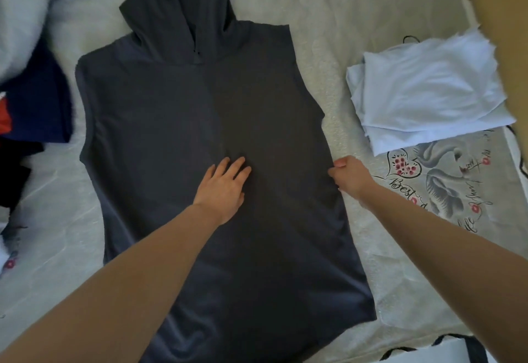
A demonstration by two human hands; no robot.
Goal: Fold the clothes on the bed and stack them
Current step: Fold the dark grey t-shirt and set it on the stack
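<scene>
A dark grey sleeveless hooded top (160,122) lies spread flat on the bed (328,5), hood pointing away from me. My left hand (223,188) rests flat on the middle of the garment, fingers spread. My right hand (350,175) pinches the top's right side edge, fingers closed on the fabric. To the right lies a stack of folded white clothes (428,94).
A heap of unfolded clothes, navy (37,100), red and black, sits at the left edge of the bed beside a pale pillow (28,5). The bedsheet carries a printed swan and heart pattern (437,180) at right. A tan surface (511,34) rises at far right.
</scene>
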